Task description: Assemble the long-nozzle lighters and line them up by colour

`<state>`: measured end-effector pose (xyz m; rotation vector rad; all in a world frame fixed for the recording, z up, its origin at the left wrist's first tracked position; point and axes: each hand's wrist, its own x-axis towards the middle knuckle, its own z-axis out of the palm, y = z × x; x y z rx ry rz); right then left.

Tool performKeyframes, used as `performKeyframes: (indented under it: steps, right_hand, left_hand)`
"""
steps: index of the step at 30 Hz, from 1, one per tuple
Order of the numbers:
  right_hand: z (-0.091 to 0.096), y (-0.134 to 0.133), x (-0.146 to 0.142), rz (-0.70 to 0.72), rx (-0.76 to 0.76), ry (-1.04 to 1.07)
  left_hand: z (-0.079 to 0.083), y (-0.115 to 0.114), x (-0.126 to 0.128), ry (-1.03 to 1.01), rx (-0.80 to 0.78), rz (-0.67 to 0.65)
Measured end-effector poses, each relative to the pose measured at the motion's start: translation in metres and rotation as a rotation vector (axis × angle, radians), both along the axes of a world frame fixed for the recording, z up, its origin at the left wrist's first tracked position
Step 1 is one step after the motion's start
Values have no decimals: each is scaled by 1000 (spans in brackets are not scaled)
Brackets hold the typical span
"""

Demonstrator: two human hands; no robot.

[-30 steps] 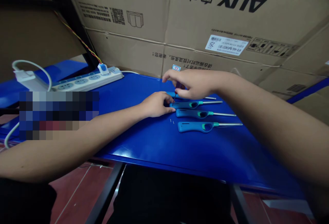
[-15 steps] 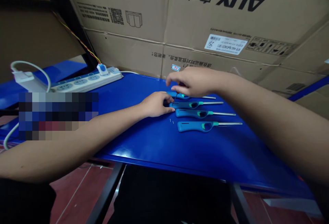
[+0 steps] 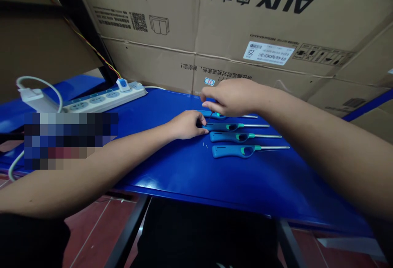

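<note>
Several blue long-nosed gas lighters lie in a row on the blue table, metal nozzles to the right. My left hand [image 3: 188, 124] pinches the butt end of one lighter [image 3: 219, 127], thumb and fingers on either side. Above it, my right hand [image 3: 231, 97] is closed on a thin screwdriver [image 3: 210, 117], whose shaft slants down to that butt end; its handle is hidden by the hand. Another lighter [image 3: 202, 114] lies behind, partly covered by my hands. Two more, a nearer lighter [image 3: 225, 137] and the nearest lighter [image 3: 229, 151], lie untouched.
Tiny white slivers [image 3: 205, 145] lie left of the nearest lighter. A white power strip [image 3: 107, 98] with a plugged-in adapter [image 3: 37, 99] stands at the left. A large cardboard sheet [image 3: 147, 55] rises behind the blue table [image 3: 172, 173]. A blurred patch hides things at left.
The pinched lighter has shifted slightly to the right. My right hand and the screwdriver have moved a little right; my left hand stays at the butt end.
</note>
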<state>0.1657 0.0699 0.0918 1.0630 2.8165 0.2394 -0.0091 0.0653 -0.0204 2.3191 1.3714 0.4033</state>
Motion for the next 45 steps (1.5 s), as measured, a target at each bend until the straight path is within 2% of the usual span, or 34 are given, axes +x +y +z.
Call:
performKeyframes:
  steps: [1, 5, 9, 13, 17, 21, 25, 26, 29, 31, 37, 40, 43, 45]
  right_hand:
    - [0, 1, 0, 12, 3, 6]
    - [-1, 3, 0, 120, -148, 83]
    - [1, 1, -1, 44, -38, 46]
    - [1, -3, 0, 107, -130, 75]
    - [-2, -4, 4, 18, -12, 47]
    - [-5, -7, 6, 163, -128, 139]
    - [-5, -11, 6, -4, -15, 101]
    - [-5, -12, 6, -9, -12, 105]
    - [-7, -14, 11, 97, -117, 168]
    - [-8, -15, 15, 101, -139, 199]
    - [-15, -17, 19, 53, -68, 227]
    - [-13, -18, 22, 34, 23, 236]
    - [-6, -17, 31, -35, 152, 257]
    - [-3, -15, 38, -76, 153, 250]
  left_hand:
    - [0, 1, 0, 5, -8, 2]
    - [0, 4, 0, -4, -62, 8]
    - [1, 6, 0, 9, -94, -15]
    - [3, 6, 2, 14, -92, -15]
    - [3, 7, 2, 35, -108, -45]
    - [5, 9, 2, 49, -107, -41]
    - [9, 10, 3, 82, -129, -69]
    - [10, 10, 3, 88, -123, -73]
    - [11, 10, 4, 95, -96, -72]
    - [12, 10, 3, 110, -77, -86]
    - [22, 15, 2, 175, -69, -187]
    - [27, 18, 2, 223, -78, -205]
    - [30, 19, 3, 274, 26, -277]
    - [31, 18, 3, 308, 124, -348]
